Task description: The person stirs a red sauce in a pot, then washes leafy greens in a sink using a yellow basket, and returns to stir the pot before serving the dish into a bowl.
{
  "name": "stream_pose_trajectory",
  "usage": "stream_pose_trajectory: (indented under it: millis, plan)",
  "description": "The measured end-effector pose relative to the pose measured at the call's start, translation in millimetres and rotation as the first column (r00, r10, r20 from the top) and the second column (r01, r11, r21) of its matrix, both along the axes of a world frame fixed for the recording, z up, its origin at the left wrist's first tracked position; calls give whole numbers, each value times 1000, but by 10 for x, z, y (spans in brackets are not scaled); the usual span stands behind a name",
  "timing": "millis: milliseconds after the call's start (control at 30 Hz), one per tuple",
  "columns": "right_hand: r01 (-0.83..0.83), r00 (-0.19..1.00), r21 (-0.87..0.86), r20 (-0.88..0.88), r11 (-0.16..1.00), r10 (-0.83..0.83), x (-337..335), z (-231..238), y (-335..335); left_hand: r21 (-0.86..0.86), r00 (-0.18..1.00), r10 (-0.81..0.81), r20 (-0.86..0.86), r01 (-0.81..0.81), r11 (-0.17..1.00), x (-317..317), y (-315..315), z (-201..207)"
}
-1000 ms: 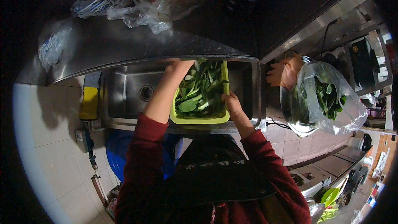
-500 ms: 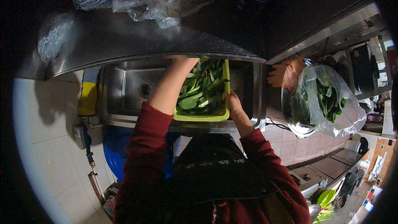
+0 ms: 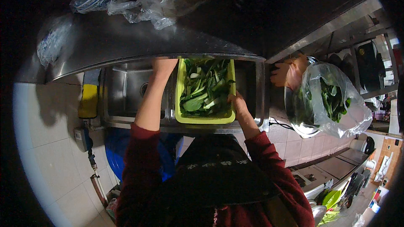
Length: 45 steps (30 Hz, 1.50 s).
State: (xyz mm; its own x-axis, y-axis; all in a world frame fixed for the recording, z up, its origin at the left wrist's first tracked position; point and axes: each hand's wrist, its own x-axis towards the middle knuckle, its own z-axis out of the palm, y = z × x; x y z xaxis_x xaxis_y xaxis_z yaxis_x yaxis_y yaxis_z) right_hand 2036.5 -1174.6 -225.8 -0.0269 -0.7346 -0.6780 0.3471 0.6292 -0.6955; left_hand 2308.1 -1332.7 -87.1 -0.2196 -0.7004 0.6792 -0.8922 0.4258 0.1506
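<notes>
A yellow-green plastic basket [image 3: 206, 120] rests over the sink, full of cut leafy greens [image 3: 202, 90] with pale stems. Its right rim is in my right hand [image 3: 239, 104], the fingers closed around the edge near the middle of that side. Beyond the basket's far left corner is my left hand [image 3: 163, 65]. The dark metal ledge [image 3: 202, 56] cuts across it and hides the fingers, so what they touch cannot be seen.
To the left lies a steel sink basin [image 3: 126, 88] with a drain. At right a metal bowl [image 3: 309, 132] holds a clear plastic bag of greens [image 3: 334, 103], beside what looks like an orange rubber glove [image 3: 290, 73]. Plastic bags [image 3: 147, 10] sit on the ledge; a blue tub [image 3: 115, 155] stands below.
My left hand has moved left, from over the greens to beyond the basket's far left corner. More of the basket's left rim now shows. My right hand stays on the right rim.
</notes>
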Motion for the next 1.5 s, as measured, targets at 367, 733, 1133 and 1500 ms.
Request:
stream_pose_trajectory:
  millis: [367,733,1133,1500]
  plan:
    - [163,954,-29,261,986,-150,-9,-109,95,919,662,650,-374,356,167,46,1192,-673]
    - [101,994,-204,62,974,-90,-26,-29,92,769,414,660,-626,464,439,56,1522,-1166]
    - [101,994,-309,5,946,-105,-68,83,69,719,282,709,-646,536,442,-18,1501,-1113]
    - [82,996,-205,-12,975,-87,-130,-174,33,802,419,696,-583,434,410,-71,1389,-1140]
